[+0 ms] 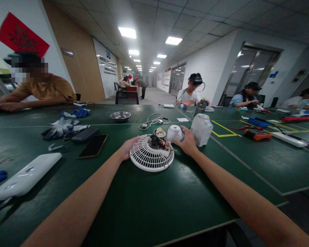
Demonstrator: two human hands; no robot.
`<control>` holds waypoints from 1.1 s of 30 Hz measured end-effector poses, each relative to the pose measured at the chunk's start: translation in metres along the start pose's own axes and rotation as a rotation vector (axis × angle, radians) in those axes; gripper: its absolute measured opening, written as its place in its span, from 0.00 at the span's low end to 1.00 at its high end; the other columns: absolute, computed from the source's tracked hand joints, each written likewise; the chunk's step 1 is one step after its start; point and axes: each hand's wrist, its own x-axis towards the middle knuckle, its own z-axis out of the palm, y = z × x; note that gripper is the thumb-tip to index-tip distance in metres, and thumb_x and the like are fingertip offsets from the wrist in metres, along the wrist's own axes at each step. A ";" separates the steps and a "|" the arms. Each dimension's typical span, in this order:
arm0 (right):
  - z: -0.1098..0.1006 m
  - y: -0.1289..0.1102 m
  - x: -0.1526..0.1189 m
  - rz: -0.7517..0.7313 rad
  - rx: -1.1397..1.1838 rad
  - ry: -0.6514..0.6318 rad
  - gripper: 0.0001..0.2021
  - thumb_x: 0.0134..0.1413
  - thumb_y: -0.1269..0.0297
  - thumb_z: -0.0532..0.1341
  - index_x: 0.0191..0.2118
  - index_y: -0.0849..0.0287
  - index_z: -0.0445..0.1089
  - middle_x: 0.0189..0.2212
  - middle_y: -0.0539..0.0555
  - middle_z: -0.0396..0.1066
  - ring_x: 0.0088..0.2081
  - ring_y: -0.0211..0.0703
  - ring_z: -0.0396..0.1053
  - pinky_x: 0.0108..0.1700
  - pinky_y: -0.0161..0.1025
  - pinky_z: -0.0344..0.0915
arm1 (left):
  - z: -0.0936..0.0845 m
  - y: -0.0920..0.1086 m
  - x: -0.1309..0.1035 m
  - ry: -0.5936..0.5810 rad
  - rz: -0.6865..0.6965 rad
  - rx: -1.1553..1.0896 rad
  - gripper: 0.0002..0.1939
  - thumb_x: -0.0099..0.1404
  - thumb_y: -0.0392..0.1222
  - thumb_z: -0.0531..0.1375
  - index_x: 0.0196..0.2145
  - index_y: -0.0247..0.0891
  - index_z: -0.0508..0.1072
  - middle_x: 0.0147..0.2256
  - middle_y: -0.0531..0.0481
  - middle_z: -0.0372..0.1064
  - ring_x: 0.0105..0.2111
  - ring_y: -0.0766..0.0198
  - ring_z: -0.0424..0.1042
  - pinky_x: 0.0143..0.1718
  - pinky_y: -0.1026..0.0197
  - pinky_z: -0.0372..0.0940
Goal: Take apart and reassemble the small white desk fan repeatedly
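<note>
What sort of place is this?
Most likely an office space used as a workshop: several people sit along green worktables, a white slotted grille carries exposed wiring, and bright panel lights line the ceiling.

White grille (144, 160), exposed motor (156, 141) atop

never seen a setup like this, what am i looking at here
There is no machine: this single picture comes from a camera on a person's head, looking forward and down at their bare hands. The left hand holds the edge of a round white slatted plastic grille carrying a dark motor with wires. The right hand curves around a small white rounded plastic cover; how firmly, I can't tell. A larger white plastic housing, a shiny round metal bowl and a black phone also sit on the dark green table.
</note>
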 end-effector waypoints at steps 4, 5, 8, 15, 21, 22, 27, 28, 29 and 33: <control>0.009 0.013 -0.001 0.148 0.082 -0.039 0.45 0.37 0.61 0.70 0.63 0.55 0.51 0.55 0.60 0.63 0.52 0.58 0.64 0.56 0.56 0.58 | -0.001 0.000 0.000 0.017 0.013 0.004 0.13 0.68 0.37 0.54 0.44 0.26 0.72 0.37 0.37 0.76 0.35 0.56 0.78 0.44 0.52 0.72; 0.010 0.014 -0.001 0.201 0.134 -0.037 0.47 0.34 0.62 0.71 0.63 0.55 0.51 0.51 0.59 0.66 0.49 0.56 0.66 0.54 0.55 0.60 | -0.002 0.000 0.001 0.018 0.018 0.006 0.13 0.68 0.37 0.54 0.44 0.26 0.72 0.37 0.37 0.76 0.35 0.56 0.78 0.44 0.52 0.72; 0.011 0.013 0.001 0.419 0.397 0.042 0.45 0.33 0.62 0.71 0.61 0.54 0.54 0.38 0.54 0.70 0.36 0.49 0.70 0.43 0.49 0.67 | -0.004 -0.001 0.003 0.015 0.028 0.010 0.13 0.68 0.37 0.54 0.45 0.26 0.72 0.38 0.37 0.76 0.36 0.56 0.78 0.45 0.52 0.71; 0.003 0.001 0.008 0.948 1.263 -0.048 0.21 0.56 0.48 0.50 0.46 0.57 0.64 0.31 0.55 0.73 0.28 0.45 0.72 0.27 0.39 0.67 | -0.006 -0.001 0.006 0.019 0.035 0.018 0.12 0.68 0.37 0.54 0.44 0.27 0.72 0.38 0.36 0.76 0.37 0.55 0.78 0.45 0.52 0.72; -0.001 -0.009 0.003 0.854 1.242 -0.169 0.28 0.54 0.39 0.45 0.48 0.55 0.63 0.33 0.56 0.74 0.31 0.47 0.73 0.31 0.42 0.68 | -0.004 -0.001 0.003 0.044 0.045 0.029 0.12 0.67 0.36 0.56 0.45 0.27 0.72 0.38 0.37 0.76 0.36 0.55 0.78 0.44 0.52 0.72; -0.001 -0.012 0.002 0.815 1.201 -0.178 0.29 0.54 0.38 0.44 0.49 0.55 0.62 0.34 0.56 0.74 0.33 0.48 0.73 0.32 0.43 0.68 | -0.004 -0.001 0.002 0.048 0.047 0.026 0.12 0.67 0.36 0.55 0.45 0.27 0.72 0.38 0.37 0.76 0.36 0.55 0.78 0.44 0.52 0.72; 0.004 -0.037 -0.003 0.612 1.102 -0.165 0.31 0.55 0.38 0.45 0.56 0.54 0.57 0.41 0.58 0.73 0.39 0.51 0.73 0.35 0.46 0.70 | -0.002 -0.001 0.001 0.036 0.032 0.023 0.11 0.67 0.36 0.56 0.44 0.27 0.72 0.37 0.37 0.76 0.35 0.56 0.78 0.44 0.52 0.72; 0.005 -0.043 -0.004 0.582 1.100 -0.151 0.30 0.55 0.40 0.47 0.58 0.53 0.55 0.43 0.57 0.73 0.39 0.51 0.73 0.36 0.47 0.70 | -0.002 -0.001 0.002 0.034 0.031 0.026 0.11 0.67 0.36 0.56 0.44 0.27 0.72 0.37 0.37 0.76 0.35 0.56 0.78 0.44 0.52 0.72; 0.007 -0.050 -0.005 0.554 1.099 -0.131 0.30 0.55 0.42 0.50 0.60 0.52 0.53 0.44 0.57 0.73 0.39 0.50 0.73 0.36 0.47 0.70 | -0.003 -0.001 0.002 0.034 0.032 0.026 0.11 0.66 0.36 0.56 0.44 0.26 0.72 0.36 0.37 0.76 0.35 0.56 0.78 0.44 0.52 0.72; 0.008 -0.070 -0.009 0.419 1.073 -0.096 0.39 0.50 0.54 0.62 0.64 0.47 0.43 0.47 0.54 0.71 0.41 0.48 0.72 0.42 0.48 0.71 | -0.004 -0.002 0.005 0.029 0.032 0.023 0.11 0.67 0.36 0.56 0.44 0.27 0.72 0.37 0.37 0.76 0.35 0.55 0.78 0.45 0.51 0.71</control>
